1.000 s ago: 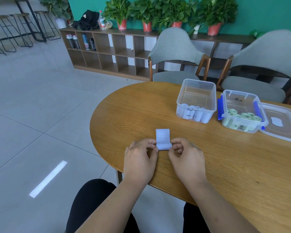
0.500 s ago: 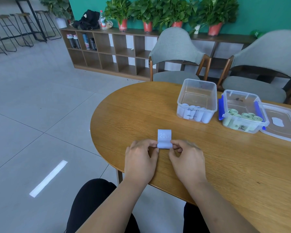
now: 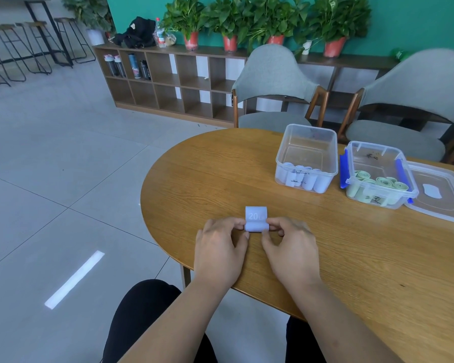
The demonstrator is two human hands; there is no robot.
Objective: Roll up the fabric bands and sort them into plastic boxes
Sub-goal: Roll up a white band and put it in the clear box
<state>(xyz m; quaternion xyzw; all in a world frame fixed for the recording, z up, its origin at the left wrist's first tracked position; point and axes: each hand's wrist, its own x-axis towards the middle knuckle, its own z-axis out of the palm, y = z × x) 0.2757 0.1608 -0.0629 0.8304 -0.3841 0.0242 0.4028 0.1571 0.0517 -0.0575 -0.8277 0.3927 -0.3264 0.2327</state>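
The pale blue band (image 3: 256,216) has a white "20" on its flat end, just past the fingers of the left hand (image 3: 220,247) and right hand (image 3: 291,248) that pinch its roll. Tiny letters beside it are too small to read. Black scribbles on the white rolls (image 3: 299,178) and green rolls (image 3: 383,182), far past the fingers, cannot be read.

Pale blue band (image 3: 256,221) between both hands' fingertips

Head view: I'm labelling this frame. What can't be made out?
All in the head view:
The blue band, roll ends: covered by the left hand and right hand.
Small print after "20": too small.
Writing on rolls in the clear box and blue-clipped box: too small.
The lid: cut off by the right edge.
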